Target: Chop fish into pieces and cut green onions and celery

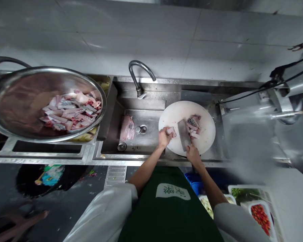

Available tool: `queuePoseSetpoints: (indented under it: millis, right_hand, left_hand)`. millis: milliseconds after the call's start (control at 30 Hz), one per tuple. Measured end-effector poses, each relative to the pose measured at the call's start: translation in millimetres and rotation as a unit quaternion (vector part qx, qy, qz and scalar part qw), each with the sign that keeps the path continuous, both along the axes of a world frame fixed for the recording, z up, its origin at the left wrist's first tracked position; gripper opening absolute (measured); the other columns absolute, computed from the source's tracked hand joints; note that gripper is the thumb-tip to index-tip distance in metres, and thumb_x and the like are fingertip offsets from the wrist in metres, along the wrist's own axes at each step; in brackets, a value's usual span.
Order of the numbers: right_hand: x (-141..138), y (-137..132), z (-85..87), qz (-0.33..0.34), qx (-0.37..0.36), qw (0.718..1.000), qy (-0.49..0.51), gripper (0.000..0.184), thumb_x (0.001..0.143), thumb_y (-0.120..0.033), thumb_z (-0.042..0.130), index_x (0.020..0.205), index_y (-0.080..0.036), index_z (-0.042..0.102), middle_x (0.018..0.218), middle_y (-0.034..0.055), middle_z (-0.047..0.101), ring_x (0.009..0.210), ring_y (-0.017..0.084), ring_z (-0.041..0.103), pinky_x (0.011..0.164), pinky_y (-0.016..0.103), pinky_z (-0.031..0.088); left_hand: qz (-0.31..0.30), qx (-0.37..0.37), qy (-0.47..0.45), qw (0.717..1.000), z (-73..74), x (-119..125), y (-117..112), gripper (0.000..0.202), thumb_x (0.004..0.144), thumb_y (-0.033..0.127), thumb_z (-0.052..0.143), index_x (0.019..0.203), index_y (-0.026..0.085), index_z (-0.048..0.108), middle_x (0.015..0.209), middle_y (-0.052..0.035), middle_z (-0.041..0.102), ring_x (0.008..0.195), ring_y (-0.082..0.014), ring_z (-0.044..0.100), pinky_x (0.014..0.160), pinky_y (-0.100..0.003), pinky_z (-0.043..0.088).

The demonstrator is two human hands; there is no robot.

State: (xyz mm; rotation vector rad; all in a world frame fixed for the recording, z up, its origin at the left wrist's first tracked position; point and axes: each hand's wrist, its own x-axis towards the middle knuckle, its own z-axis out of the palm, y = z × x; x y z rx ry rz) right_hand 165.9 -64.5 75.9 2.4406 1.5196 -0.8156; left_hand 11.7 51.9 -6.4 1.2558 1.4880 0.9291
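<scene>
Head view is showing a pale pink piece of raw fish lying at the left edge of a round white plastic cutting board, just right of the frame's centre. The left hand is pinning that piece, fingers curled onto it. The right hand is wrapping tightly round the handle of a broad steel cleaver, whose blade is lying on the board just beside the left fingertips.

In my judgement, cutting well here is calling for knuckles tucked back from the edge and a straight downward stroke, since the board is perching at the right end of the steel sink and might rock.

Cut pinkish-grey fish slices are piling up right of the blade. A whole pink fillet is lying in the basin, below the curved tap. At upper left, a wide steel bowl is holding many more cut pieces.
</scene>
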Motion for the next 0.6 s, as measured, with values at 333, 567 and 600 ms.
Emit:
queuePoseSetpoints:
  millis: [333,567,600]
  right_hand:
    - [-18,59,60.1,-0.032,0.209,0.977,-0.020,0.049,0.109,-0.036,0.031,0.140,-0.002,0.050,0.112,0.0279,0.070,0.102,0.035,0.071,0.086,0.039,0.053]
    - [-62,77,12.2,0.034,0.037,0.998,0.044,0.029,0.104,-0.017,0.042,0.122,-0.007,0.063,0.117,0.0230,0.073,0.110,0.028,0.070,0.090,0.031,0.050]
    - [-62,79,7.7,0.039,0.041,0.998,0.039,0.029,0.105,-0.017,0.042,0.122,-0.007,0.063,0.121,0.0233,0.072,0.113,0.027,0.070,0.091,0.030,0.049]
  left_hand:
    - [0.231,0.234,0.098,0.939,15.9,-66,-19,0.022,0.101,0.038,0.052,0.093,0.021,0.062,0.097,-0.0087,0.061,0.103,-0.0237,0.060,0.098,-0.041,0.049]
    - [-0.002,0.210,0.135,0.968,16.3,-36,-27,0.024,0.104,0.035,0.050,0.096,0.022,0.069,0.103,-0.0098,0.069,0.108,-0.0239,0.062,0.105,-0.043,0.047]
    - [-0.054,0.200,0.129,0.970,12.1,-32,-26,0.024,0.103,0.034,0.051,0.097,0.022,0.070,0.105,-0.0101,0.070,0.110,-0.0240,0.062,0.105,-0.043,0.047]
